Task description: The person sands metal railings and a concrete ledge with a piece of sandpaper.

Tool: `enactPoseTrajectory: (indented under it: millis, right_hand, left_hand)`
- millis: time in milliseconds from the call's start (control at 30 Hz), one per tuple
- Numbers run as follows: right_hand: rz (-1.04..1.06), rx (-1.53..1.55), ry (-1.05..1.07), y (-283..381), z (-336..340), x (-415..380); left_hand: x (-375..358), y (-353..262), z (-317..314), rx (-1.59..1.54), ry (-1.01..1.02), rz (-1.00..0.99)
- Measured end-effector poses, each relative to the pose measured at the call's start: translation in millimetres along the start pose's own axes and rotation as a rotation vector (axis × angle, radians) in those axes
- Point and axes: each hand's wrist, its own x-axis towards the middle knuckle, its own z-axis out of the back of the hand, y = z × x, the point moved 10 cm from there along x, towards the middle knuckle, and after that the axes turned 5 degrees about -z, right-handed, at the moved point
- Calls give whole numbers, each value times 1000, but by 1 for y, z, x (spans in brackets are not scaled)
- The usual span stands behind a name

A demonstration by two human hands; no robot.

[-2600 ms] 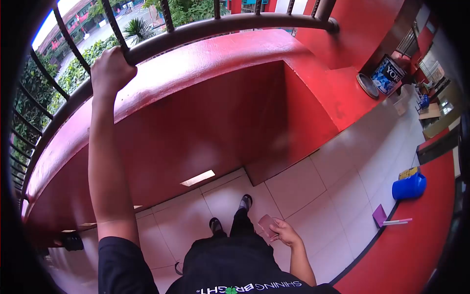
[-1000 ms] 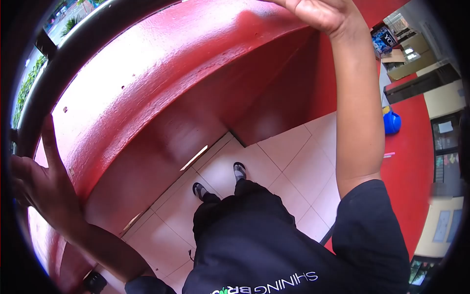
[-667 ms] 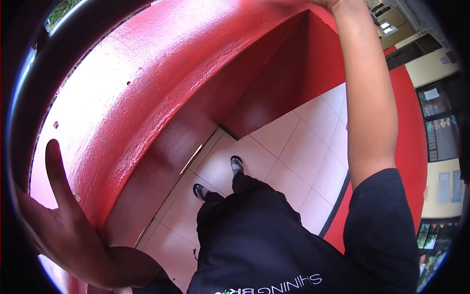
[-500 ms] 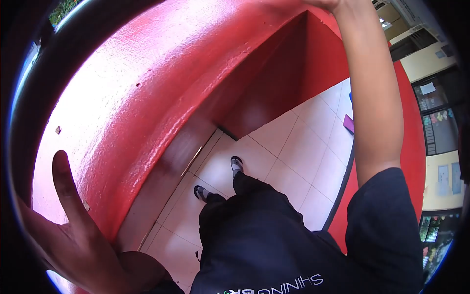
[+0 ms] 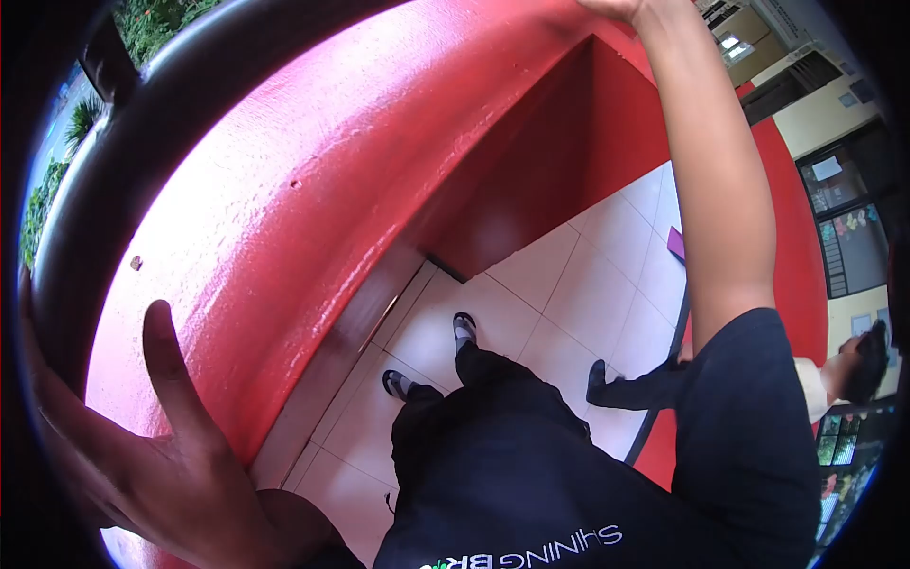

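Observation:
My left hand (image 5: 152,455) is at the bottom left. Its thumb lies up along the top of the curved red ledge (image 5: 332,180) and its fingers curl onto the thick dark railing bar (image 5: 133,133) that runs above the ledge. My right arm is raised along the right side. Only the heel of my right hand (image 5: 616,8) shows at the top edge, so what it holds is hidden. Below me are my black shirt and my two sandalled feet (image 5: 463,327) on pale floor tiles.
The red ledge wall steps inward into a recess (image 5: 531,190) ahead of my feet. Another person's dark-trousered leg and shoe (image 5: 607,384) stand on the tiles to my right. A small purple item (image 5: 676,244) lies by the red floor strip. Greenery shows beyond the railing.
My left hand has shifted slightly up along the ledge and rail. Another person's leg has come into view at the right. The camera tilted a little, showing more railing.

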Motion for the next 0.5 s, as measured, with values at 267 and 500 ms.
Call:
enactPoseTrajectory:
  millis: [267,500]
  right_hand:
    - [68,-14,5,12,28,16]
    - [65,-22,132,27,58,29]
  left_hand:
    - [14,-22,10,-54,-30,-64]
    - [20,-25,10,-66,-42,-20]
